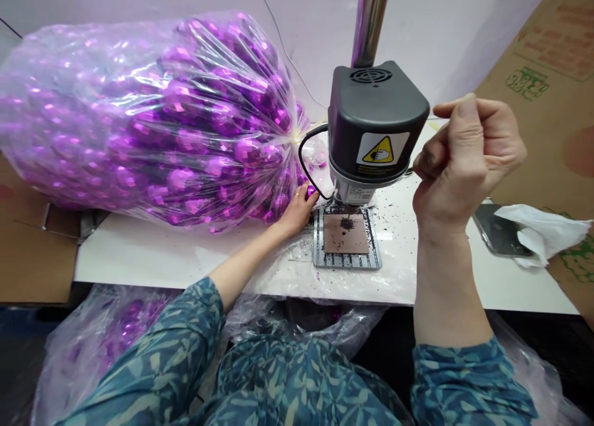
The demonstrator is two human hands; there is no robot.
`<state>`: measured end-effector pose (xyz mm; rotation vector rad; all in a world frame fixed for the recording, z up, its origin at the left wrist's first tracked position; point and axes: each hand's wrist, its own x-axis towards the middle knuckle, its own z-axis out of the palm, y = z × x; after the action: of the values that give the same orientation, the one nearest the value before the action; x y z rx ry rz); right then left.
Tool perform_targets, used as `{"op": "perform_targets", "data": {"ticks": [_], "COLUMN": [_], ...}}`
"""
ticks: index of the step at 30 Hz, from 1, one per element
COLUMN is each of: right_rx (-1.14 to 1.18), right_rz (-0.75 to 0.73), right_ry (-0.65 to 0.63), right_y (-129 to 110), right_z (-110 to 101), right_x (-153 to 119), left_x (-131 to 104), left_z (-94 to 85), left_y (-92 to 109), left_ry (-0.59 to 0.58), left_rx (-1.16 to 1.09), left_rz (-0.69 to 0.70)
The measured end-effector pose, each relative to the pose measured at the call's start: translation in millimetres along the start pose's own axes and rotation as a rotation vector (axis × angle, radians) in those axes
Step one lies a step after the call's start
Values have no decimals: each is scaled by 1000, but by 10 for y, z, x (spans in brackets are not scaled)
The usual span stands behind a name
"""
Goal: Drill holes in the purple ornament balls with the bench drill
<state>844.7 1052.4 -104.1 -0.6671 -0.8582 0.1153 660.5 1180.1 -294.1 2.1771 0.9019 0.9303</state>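
A dark grey bench drill (pixel 378 117) with a yellow warning label stands on the white table. Under it, a brown square board (pixel 344 240) with dark shavings lies on a grey metal base plate (pixel 375 258). My left hand (pixel 299 209) reaches to the mouth of a big clear bag (pixel 199 123) full of shiny purple faceted balls, its fingers around a small purple ball at the drill's left. My right hand (pixel 468 154) is raised beside the drill's right side, fingers curled; what they hold, if anything, is hidden.
A phone (pixel 501 229) and a crumpled white tissue (pixel 545 228) lie at the right. Cardboard boxes stand at the far right (pixel 552 117) and left (pixel 34 247). A black cable loops left of the drill. Plastic bags hang below the table's front edge.
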Motion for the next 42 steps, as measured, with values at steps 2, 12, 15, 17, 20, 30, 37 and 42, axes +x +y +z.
{"op": "perform_targets", "data": {"ticks": [2,12,15,17,20,30,37,42], "right_rx": [10,-12,-17,-36,-34,-22,-8,11], "right_rz": [4,-24,-22,-24,-30,-33,-34,-41], "right_ry": [-2,0,3,-10,-23,-18,-33,-51], "right_y": [13,51,45,46,56,23,4,6], "right_z": [3,-1,-2,-3,-4,9,8,8], "right_x": [7,29,18,11,2,-15,-20,-33], "left_x": [-266,-563,-505,-483,-470,-462,-467,-481], "left_z": [-53,56,115,178,279,487,526,519], "left_y": [37,574,584,551,497,323,313,338], "left_ry": [39,-104,-82,-46,10,14,-72,-110], "left_rx": [-31,-1027,-1033,-973,-914,-761,-741,-720], "left_rz": [17,-512,-504,-477,-418,-236,-184,-144]}}
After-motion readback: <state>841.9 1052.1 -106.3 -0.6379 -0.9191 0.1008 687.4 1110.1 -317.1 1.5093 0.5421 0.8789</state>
